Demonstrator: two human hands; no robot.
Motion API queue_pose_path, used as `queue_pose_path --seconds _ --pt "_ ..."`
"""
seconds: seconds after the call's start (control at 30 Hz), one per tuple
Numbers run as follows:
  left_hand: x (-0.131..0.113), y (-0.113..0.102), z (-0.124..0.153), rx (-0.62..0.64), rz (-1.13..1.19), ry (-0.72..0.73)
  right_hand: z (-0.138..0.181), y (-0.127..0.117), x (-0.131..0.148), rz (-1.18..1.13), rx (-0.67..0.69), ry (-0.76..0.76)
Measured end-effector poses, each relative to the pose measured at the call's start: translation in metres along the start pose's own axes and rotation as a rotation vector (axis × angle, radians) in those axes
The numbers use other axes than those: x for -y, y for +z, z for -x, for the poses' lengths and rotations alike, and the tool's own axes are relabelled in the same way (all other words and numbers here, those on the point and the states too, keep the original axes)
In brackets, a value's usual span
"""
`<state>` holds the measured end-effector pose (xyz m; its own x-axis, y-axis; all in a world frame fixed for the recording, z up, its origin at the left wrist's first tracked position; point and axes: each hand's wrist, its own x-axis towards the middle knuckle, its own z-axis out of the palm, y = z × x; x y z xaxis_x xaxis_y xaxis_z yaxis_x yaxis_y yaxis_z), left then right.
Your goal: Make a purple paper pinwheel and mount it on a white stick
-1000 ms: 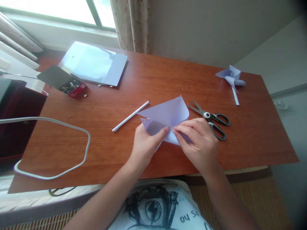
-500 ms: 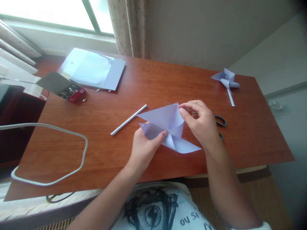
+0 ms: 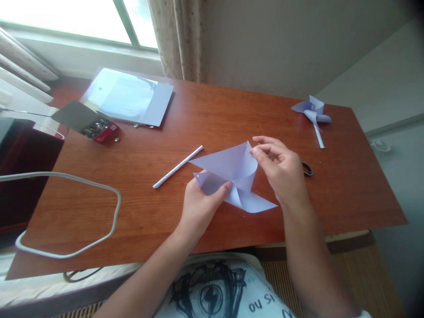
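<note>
A pale lilac paper pinwheel (image 3: 225,161) is held above the table, some blades curled in to its middle and others sticking out flat. My left hand (image 3: 203,198) grips it from below left, the thumb pressed near the centre and the fingers hidden underneath. At the upper right corner of the paper, my right hand (image 3: 281,165) pinches the edge between thumb and fingertips. To the left lies a rolled white paper stick (image 3: 178,167). Behind my right wrist, one black handle loop of the scissors (image 3: 307,169) shows; the rest is covered.
A second pinwheel on a stick (image 3: 313,112) lies at the back right. An opened box of small metal pins (image 3: 99,128) sits at the left, near a clear folder with sheets (image 3: 159,104). A white cable (image 3: 117,212) loops over the table's left side (image 3: 139,238).
My right hand has shifted slightly right, and its forefinger is lifted more. The blade near it curves a little more. My left hand keeps its hold; more of the scissors is covered.
</note>
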<state>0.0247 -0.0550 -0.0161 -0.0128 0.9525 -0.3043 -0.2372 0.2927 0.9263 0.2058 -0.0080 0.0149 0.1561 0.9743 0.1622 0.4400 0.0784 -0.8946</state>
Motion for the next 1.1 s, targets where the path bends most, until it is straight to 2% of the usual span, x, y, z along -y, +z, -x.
queue_pose_path --seconds 0.2,0.3,0.47,0.53,0.77,0.9,1.0,1.1 --pt "-0.002 0.001 0.001 0.008 -0.029 0.001 0.001 0.0 0.003 0.26 0.167 0.03" --pt "-0.003 0.002 0.001 0.003 -0.025 -0.016 0.002 0.004 -0.002 0.18 0.226 0.066" --pt "-0.003 0.001 0.0 0.017 -0.024 -0.007 -0.002 0.007 -0.009 -0.049 0.183 0.012" --pt "-0.002 0.001 -0.001 0.026 -0.023 -0.002 -0.007 0.005 -0.006 -0.031 0.214 -0.046" --pt "-0.002 0.002 0.0 0.025 -0.037 0.011 -0.024 -0.012 0.022 0.298 0.251 -0.384" --pt "-0.001 0.001 -0.001 0.027 -0.048 0.034 -0.02 -0.015 0.035 0.453 0.181 -0.539" --pt "-0.001 0.001 -0.001 0.025 -0.06 0.04 -0.007 -0.014 0.047 0.58 0.101 -0.684" --pt "-0.002 0.002 -0.002 0.019 -0.066 0.04 0.009 -0.011 0.057 0.672 0.045 -0.752"
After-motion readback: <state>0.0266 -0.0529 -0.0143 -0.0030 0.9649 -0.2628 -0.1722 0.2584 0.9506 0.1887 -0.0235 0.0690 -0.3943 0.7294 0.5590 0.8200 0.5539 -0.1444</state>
